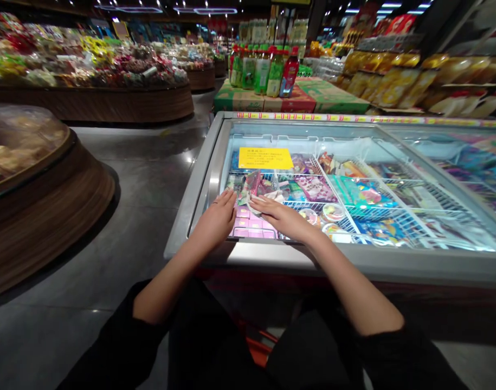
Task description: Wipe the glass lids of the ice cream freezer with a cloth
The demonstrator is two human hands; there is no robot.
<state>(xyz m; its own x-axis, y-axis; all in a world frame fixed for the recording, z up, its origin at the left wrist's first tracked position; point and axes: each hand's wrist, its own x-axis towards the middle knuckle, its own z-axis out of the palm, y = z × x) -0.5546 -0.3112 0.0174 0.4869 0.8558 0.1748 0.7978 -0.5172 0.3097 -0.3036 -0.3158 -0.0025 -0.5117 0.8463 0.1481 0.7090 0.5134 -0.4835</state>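
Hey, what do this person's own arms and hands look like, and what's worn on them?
Black sleeves end near the elbows, leaving the forearms bare. The left hand and right hand wear no gloves, and no watch or bracelet shows.

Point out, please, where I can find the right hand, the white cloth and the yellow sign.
Right hand [285,216]: head view, on the back of the hand.
White cloth [277,195]: head view, on the part showing beyond the fingers.
Yellow sign [266,158]: head view, mid-face.

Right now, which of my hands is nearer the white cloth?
Right. Your right hand lies over the white cloth; your left hand is to the cloth's left, apart from it.
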